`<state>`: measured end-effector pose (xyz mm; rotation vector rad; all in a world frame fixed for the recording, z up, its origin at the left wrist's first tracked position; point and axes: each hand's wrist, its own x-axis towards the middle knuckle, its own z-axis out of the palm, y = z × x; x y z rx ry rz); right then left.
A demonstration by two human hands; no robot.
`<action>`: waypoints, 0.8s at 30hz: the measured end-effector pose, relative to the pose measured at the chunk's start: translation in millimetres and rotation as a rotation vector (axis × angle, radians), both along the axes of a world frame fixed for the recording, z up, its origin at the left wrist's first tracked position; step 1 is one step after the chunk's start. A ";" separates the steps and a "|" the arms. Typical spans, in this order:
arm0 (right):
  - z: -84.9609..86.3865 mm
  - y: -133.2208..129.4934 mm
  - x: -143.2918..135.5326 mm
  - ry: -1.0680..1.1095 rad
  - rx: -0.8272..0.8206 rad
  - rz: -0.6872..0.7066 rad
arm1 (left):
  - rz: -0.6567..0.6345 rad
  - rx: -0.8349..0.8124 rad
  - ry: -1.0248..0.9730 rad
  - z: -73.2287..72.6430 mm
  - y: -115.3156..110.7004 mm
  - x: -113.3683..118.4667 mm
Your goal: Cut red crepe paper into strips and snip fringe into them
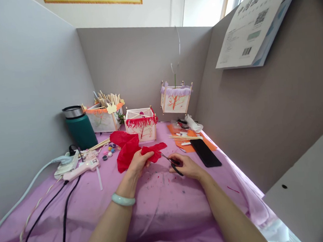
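My left hand [139,163] pinches a sheet of red tissue paper [128,148], whose crumpled bulk spreads to the left behind the fingers. A smaller flap of the paper sticks out to the right of my thumb. In my right hand [187,166] is a pair of black-handled scissors [177,169], fingers around the loops. The blades point left and reach the right edge of the paper; whether they are parted is too small to tell. Just behind the paper stands a white box lantern [141,125] with red fringe along its top.
A lilac-fringed lantern [175,97] hangs at the back. Left are a green bottle [80,128], a box of sticks [102,114], a glue gun [81,169] with cords and a power strip [67,164]. A black phone [205,153] lies right, beside orange paper [210,144]. Grey partitions enclose the table.
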<state>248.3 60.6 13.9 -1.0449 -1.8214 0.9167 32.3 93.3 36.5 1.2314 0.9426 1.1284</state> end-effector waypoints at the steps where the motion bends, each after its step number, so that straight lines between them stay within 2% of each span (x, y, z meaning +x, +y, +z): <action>1: -0.6 0.4 -0.1 -0.007 0.007 -0.001 | 0.003 0.003 0.010 -0.5 0.2 0.2; 7: -2.5 0.6 -0.2 -0.087 0.021 -0.022 | 0.006 0.026 0.063 -0.9 -0.4 0.4; 24: -2.4 0.5 -0.7 -0.137 -0.032 -0.025 | 0.012 0.038 0.116 -3.8 -0.4 0.1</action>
